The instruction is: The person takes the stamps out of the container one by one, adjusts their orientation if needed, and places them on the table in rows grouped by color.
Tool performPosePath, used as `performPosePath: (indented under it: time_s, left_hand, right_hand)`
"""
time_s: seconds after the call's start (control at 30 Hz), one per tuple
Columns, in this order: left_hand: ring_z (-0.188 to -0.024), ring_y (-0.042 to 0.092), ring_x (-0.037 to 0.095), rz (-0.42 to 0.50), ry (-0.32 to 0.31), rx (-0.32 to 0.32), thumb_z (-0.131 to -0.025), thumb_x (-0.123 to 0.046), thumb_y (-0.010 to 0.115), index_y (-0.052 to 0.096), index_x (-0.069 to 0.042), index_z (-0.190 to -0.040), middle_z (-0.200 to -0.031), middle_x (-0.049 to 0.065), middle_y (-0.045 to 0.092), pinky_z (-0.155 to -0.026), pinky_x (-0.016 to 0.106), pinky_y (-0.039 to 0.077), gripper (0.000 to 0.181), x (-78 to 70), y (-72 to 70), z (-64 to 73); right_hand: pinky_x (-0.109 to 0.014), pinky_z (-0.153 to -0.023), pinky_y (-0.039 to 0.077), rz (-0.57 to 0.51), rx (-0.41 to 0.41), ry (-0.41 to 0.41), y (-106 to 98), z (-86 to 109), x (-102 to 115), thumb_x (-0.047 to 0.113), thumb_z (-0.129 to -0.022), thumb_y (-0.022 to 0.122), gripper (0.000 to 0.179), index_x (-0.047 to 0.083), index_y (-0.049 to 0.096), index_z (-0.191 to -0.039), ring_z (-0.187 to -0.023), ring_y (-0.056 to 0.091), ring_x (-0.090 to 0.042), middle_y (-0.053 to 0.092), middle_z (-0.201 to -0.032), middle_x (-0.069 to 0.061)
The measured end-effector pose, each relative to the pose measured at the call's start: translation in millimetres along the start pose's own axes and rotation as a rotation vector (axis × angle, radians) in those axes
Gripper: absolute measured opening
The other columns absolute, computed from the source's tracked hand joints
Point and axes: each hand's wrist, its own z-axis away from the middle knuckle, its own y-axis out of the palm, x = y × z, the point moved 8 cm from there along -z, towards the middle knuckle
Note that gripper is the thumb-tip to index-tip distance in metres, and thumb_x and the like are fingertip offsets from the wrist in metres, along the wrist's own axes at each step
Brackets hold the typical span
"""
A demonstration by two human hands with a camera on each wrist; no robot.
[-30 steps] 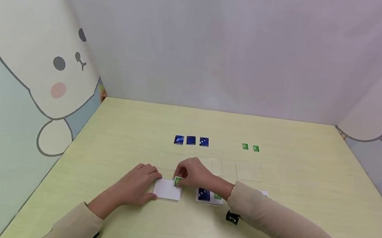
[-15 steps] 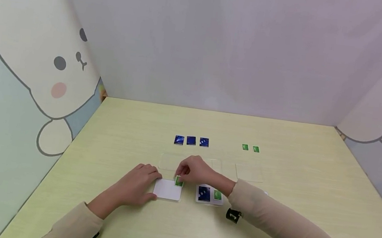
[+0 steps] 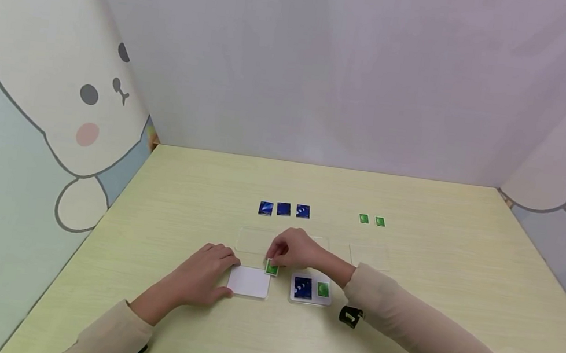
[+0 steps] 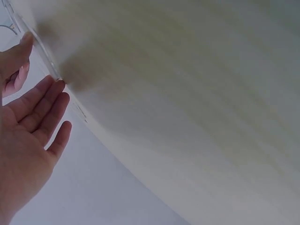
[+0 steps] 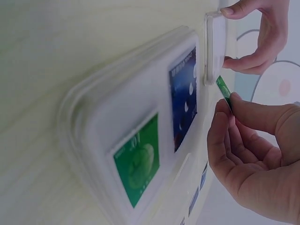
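Note:
My right hand [image 3: 298, 249] pinches a small green stamp [image 3: 272, 267] between thumb and forefinger, just over the top right corner of a clear case with a white face [image 3: 248, 283]. The stamp [image 5: 224, 90] is tilted in the right wrist view. My left hand [image 3: 204, 277] holds the same case by its left end, thumb at the near corner and fingers at the far one. In the left wrist view these fingers [image 4: 52, 110] are nearly straight against the case's edge. To the right lies a second case [image 3: 310, 298] with a dark blue moon stamp [image 5: 183, 96] and a green stamp [image 5: 140, 161] on it.
Behind the hands several clear lids [image 3: 368, 257] lie flat on the pale table [image 3: 197, 190]. Farther back are three dark blue stamps [image 3: 283, 208] in a row and two green stamps [image 3: 364, 218] to their right. A plain curtain [image 3: 324, 88] closes off the back.
My right hand has moved slightly right and away from me, carrying the green stamp off the white face to its far right corner. My left hand stays on the case.

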Motion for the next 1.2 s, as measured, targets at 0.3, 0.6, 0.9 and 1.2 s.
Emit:
performPosePath:
  time_s: [0.3,0.6,0.9,1.2]
  left_hand:
    - [-0.107,0.059,0.022,0.006,-0.005,0.0,-0.078,-0.036,0.079,0.066,-0.007,-0.115,-0.114,0.006,0.067,-0.098,0.044,0.047,0.049,1.0,1.6,-0.1]
    - [-0.105,0.059,0.021,-0.02,0.013,-0.021,-0.078,-0.036,0.079,0.067,-0.007,-0.114,-0.113,0.005,0.067,-0.097,0.042,0.048,0.048,-1.0,0.3,0.8]
    - [-0.104,0.059,0.022,-0.041,0.024,-0.027,-0.078,-0.032,0.08,0.066,-0.004,-0.113,-0.111,0.007,0.067,-0.095,0.042,0.048,0.047,-2.5,-2.2,0.9]
    - [-0.104,0.059,0.023,-0.052,0.034,-0.015,-0.078,-0.032,0.079,0.066,-0.004,-0.113,-0.111,0.008,0.067,-0.095,0.043,0.047,0.047,-2.7,-1.3,-0.3]
  right_hand:
    - [-0.018,-0.063,0.048,-0.01,-0.003,0.021,-7.1,2.5,-4.1,0.011,-0.085,0.075,0.004,0.01,0.075,-0.089,-0.067,0.057,-0.007,0.071,-0.078,0.0]
    - [-0.017,-0.063,0.047,0.012,0.004,0.021,-13.5,6.8,-8.6,0.011,-0.085,0.075,0.004,0.009,0.075,-0.089,-0.067,0.056,-0.007,0.071,-0.077,-0.001]
    - [-0.019,-0.064,0.05,0.0,0.021,0.061,-20.2,11.5,-17.5,0.011,-0.085,0.074,0.005,0.009,0.075,-0.09,-0.067,0.059,-0.008,0.072,-0.079,-0.002]
    - [-0.021,-0.064,0.052,-0.028,0.026,0.084,-25.1,14.7,-27.3,0.012,-0.086,0.074,0.008,0.009,0.075,-0.093,-0.067,0.061,-0.008,0.072,-0.079,-0.001]
